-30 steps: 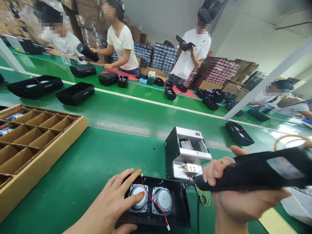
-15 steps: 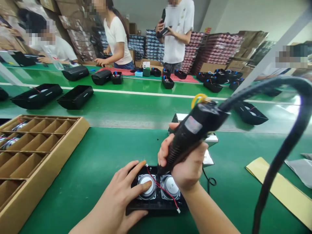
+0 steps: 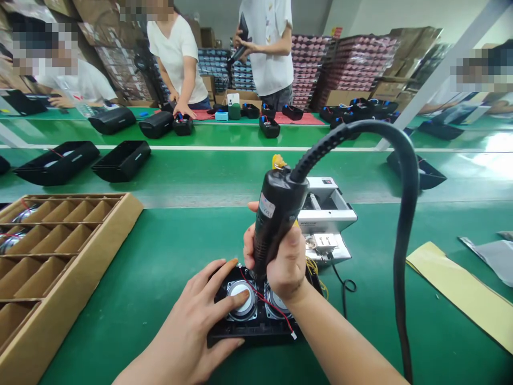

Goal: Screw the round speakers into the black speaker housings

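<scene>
My right hand (image 3: 286,262) is wrapped round a black electric screwdriver (image 3: 274,214) held almost upright, its lower end over the gap between two speaker drivers. The tip is hidden. A black speaker housing (image 3: 256,330) lies on the green bench with the left driver (image 3: 242,300) and the right driver (image 3: 276,300) in it. My left hand (image 3: 196,315) steadies the housing, thumb along its near side, one fingertip on the left driver and another at the far edge. A red and black wire (image 3: 276,309) with a white plug crosses both drivers.
A divided cardboard box (image 3: 96,262) with some drivers stands at left. Behind my right hand is a white screw feeder (image 3: 328,216). A thick black cable (image 3: 403,256) arches down on the right, near a yellow strip (image 3: 452,289). Black housings (image 3: 122,160) lie on the line beyond; people work across it.
The screwdriver has swung more upright and its top has moved left, uncovering the screw feeder. My left hand stays on the housing. A person across the line has reached down to a housing.
</scene>
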Available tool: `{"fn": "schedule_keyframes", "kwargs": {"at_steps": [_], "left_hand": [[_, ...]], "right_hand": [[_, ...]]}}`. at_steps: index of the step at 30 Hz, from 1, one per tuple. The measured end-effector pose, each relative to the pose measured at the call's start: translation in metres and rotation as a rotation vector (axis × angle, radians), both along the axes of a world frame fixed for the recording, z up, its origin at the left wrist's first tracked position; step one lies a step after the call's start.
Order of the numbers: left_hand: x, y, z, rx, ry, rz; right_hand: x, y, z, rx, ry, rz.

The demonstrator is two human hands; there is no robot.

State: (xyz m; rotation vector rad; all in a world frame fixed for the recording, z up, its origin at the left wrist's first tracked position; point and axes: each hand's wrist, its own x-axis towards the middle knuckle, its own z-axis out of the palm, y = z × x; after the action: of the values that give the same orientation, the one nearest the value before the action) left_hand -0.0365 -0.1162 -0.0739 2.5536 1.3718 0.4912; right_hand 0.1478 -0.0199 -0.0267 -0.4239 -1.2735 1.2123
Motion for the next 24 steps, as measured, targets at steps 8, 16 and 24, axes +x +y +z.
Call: {"fn": "schedule_keyframes", "kwargs": {"at_steps": [8, 16, 24], "left_hand": [[0.000, 0.000, 0.000, -0.003, 0.004, -0.008], [-0.001, -0.001, -0.003, 0.043, 0.005, -0.017], [-0.002, 0.001, -0.005, 0.055, -0.011, -0.013]], "right_hand": [[-0.001, 0.002, -0.004, -0.008, 0.024, 0.036], [-0.001, 0.001, -0.008, -0.034, 0.044, 0.068], [-0.003, 0.000, -0.016, -0.021, 0.019, 0.104]]}}
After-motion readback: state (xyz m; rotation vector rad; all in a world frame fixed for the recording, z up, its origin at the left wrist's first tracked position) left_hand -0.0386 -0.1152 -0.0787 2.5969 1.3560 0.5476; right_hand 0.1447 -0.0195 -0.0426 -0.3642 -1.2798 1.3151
